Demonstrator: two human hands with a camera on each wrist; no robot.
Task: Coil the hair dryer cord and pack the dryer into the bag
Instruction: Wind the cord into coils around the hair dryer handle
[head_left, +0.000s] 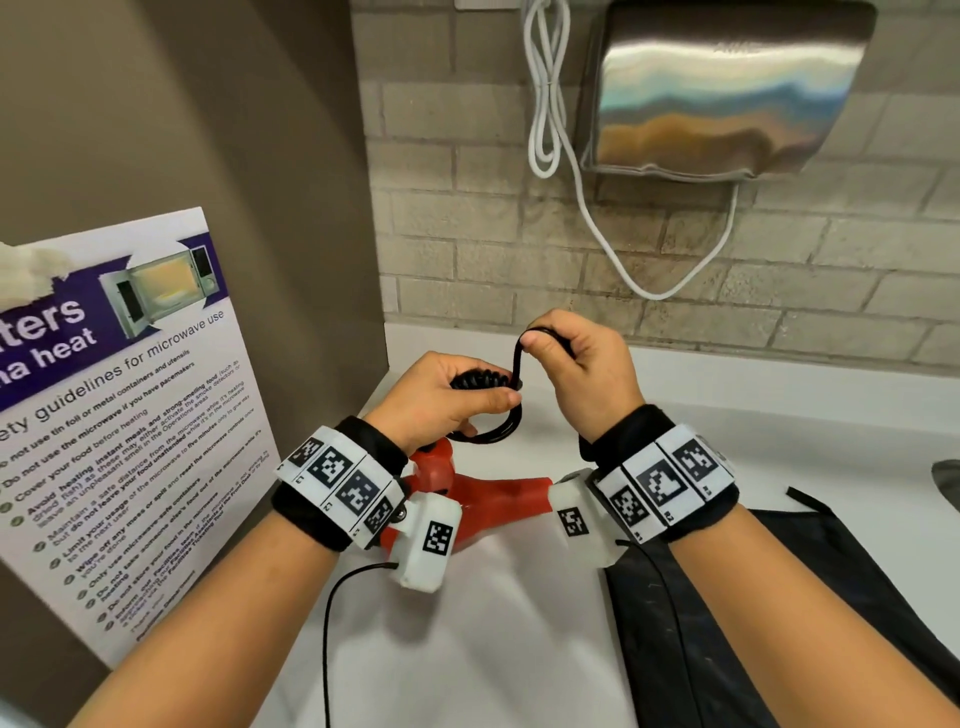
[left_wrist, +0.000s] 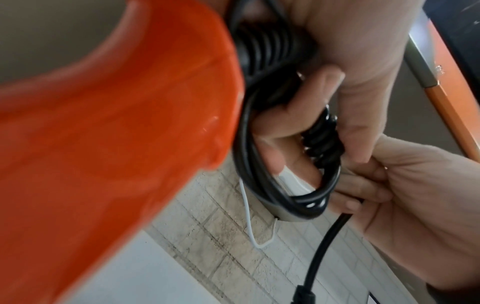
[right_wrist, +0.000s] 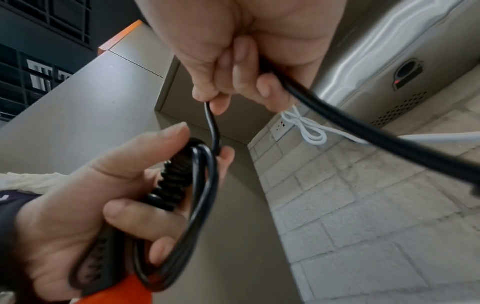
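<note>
The red hair dryer (head_left: 498, 493) hangs low over the white counter (head_left: 779, 436), half hidden by my wrists; in the left wrist view its body (left_wrist: 103, 144) fills the left side. My left hand (head_left: 467, 402) grips the ribbed cord end (right_wrist: 176, 179) at the handle together with several loops of black cord (head_left: 493, 431). My right hand (head_left: 540, 343), just above and to the right, pinches a bend of the cord (right_wrist: 213, 123) between thumb and fingers. The rest of the cord (right_wrist: 363, 127) trails away from that hand. The black bag (head_left: 727, 623) lies flat on the counter under my right forearm.
A steel hand dryer (head_left: 727, 93) hangs on the brick wall ahead, with a white cable (head_left: 545, 104) looping down beside it. A microwave-guidelines poster (head_left: 119, 415) leans against the brown side wall at left. A thin black sensor wire (head_left: 332, 623) hangs from my left wrist.
</note>
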